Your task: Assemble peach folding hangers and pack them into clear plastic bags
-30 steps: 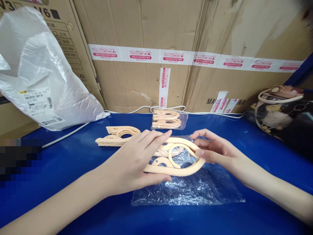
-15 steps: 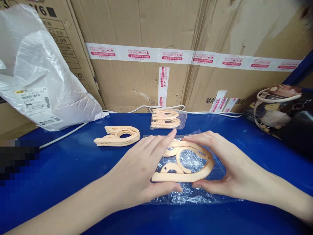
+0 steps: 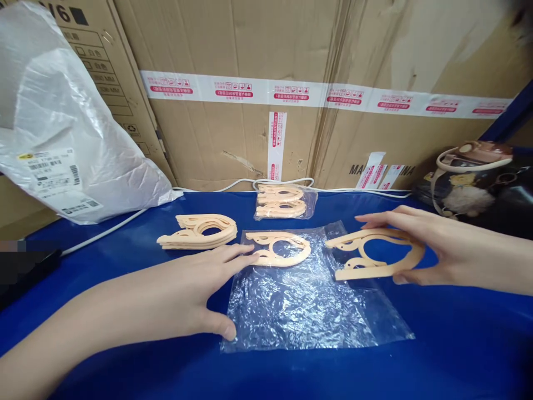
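Observation:
In my right hand (image 3: 420,250) is a cream folding hanger (image 3: 377,271), folded up, gripped at its rounded end between thumb and fingers over the right part of a clear plastic bag (image 3: 291,311). Another folded hanger (image 3: 287,259) lies at the bag's upper edge; I cannot tell whether it is inside or on top. My left hand (image 3: 208,283) is open over the bag's left side, fingertips by that hanger's left end and thumb at the bag's lower left corner. Left of the bag sits a stack of several folded hangers (image 3: 212,242).
Behind the bag lies a clear packet of folded hangers (image 3: 281,208). A white cable (image 3: 237,183) runs along the large cardboard box (image 3: 233,144). A white plastic mailer (image 3: 83,155) stands at left, a dark object (image 3: 29,266) below it. At right is a drinking bottle (image 3: 470,172).
My right hand has carried the folded hanger to the right, uncovering the one on the bag. My left hand has let go of it and moved left, fingers spread over the bag.

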Demonstrator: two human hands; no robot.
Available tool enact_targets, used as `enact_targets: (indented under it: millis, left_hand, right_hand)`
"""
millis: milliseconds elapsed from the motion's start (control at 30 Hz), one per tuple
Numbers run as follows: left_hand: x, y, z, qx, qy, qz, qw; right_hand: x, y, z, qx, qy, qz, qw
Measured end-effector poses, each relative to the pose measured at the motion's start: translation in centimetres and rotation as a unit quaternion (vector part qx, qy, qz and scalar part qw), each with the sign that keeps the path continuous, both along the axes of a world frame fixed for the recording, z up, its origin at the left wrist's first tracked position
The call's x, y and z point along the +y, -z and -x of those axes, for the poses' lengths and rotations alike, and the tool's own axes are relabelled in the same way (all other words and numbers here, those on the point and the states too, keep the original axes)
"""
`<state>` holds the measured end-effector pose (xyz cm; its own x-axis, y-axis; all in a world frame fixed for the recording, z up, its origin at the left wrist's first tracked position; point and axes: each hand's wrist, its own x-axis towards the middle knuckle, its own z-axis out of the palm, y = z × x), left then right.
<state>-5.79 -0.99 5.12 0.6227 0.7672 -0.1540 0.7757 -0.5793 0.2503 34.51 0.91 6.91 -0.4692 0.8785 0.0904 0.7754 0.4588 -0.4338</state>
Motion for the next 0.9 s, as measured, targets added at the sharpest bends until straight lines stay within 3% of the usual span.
enact_targets:
  millis: [167,367,667,900]
  left_hand:
    - [0.1,0.4,0.1,0.019,-0.005,0.009,1.0]
    - [0.0,0.3,0.2,0.016,-0.004,0.02,1.0]
    - [-0.5,-0.1,0.0,-0.007,0.003,0.014,1.0]
    - [-0.5,0.3,0.2,0.017,0.007,0.014,1.0]
  right_hand:
    - [-0.8,0.7,2.0,-0.013,-0.044,0.094,0.995]
    - [-1.6,2.1,5.8,-0.021,-0.085,0.076,0.993]
    - [-0.4,2.6,4.1,-0.047,-0.089,0.08,0.992]
    - [-1.1,3.0,7.1,-0.014,-0.101,0.073,0.992]
